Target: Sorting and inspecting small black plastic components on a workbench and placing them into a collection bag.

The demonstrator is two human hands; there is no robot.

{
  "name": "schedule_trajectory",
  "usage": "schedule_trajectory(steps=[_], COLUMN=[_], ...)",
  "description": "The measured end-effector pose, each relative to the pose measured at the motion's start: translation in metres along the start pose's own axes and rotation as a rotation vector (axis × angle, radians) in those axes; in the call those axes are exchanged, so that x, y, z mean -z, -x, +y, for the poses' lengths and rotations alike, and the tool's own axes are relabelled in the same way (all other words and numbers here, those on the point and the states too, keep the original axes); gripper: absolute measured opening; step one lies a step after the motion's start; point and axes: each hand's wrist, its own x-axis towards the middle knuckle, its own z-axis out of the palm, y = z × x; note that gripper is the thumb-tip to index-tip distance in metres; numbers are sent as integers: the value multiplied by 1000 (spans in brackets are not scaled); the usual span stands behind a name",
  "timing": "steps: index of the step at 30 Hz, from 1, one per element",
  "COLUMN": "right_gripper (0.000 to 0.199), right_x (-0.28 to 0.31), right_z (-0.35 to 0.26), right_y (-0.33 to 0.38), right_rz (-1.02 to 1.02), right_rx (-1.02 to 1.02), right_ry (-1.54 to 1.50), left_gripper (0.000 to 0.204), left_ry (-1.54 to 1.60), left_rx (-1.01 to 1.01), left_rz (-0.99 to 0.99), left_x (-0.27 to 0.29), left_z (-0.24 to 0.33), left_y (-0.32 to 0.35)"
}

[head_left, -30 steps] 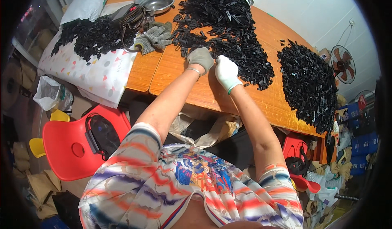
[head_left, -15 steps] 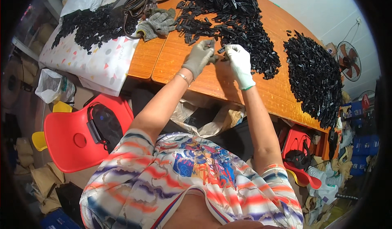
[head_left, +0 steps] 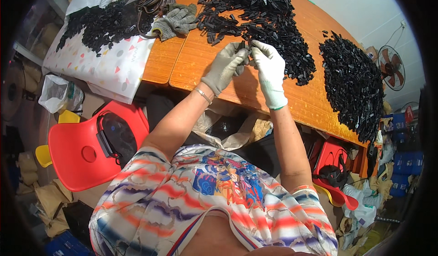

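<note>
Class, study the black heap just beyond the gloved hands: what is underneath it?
The wooden tabletop shows around the heap and in gaps among its scattered pieces. Whatever lies beneath its dense middle is covered and cannot be seen.

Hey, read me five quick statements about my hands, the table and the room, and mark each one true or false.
1. The right hand wears a white glove, the left hand a greyish one. True.
2. Both hands hold small black pieces. True.
3. Jewellery is on the right wrist. False: the bracelet is on the left.
4. A fan stands to the right of the table. True.
5. Beyond the hands, the table is bare. False: a black heap spreads there.
</note>
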Motion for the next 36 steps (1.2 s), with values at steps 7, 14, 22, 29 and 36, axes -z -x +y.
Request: schedule_trajectory(steps=[7, 14, 22, 29, 36], right_gripper=[22, 22, 19, 16, 18], right_x=[-3, -7, -6, -9, -17], right_z=[8, 7, -8, -1, 2], right_y=[-2, 1, 8, 11, 16], right_rz=[31, 38, -11, -42, -128], right_rx=[148, 193, 266, 472, 297], right_ry=[60, 101, 649, 892, 894], left_gripper=[20, 20, 18, 19, 20], left_ry=[-82, -70, -128, -204, -34], left_rx=[-2, -28, -92, -151, -68], left_rz=[35, 68, 90, 213, 414], left_x=[-10, -17, -13, -13, -20], left_z=[8, 9, 2, -7, -11], left_y=[7, 10, 21, 23, 36])
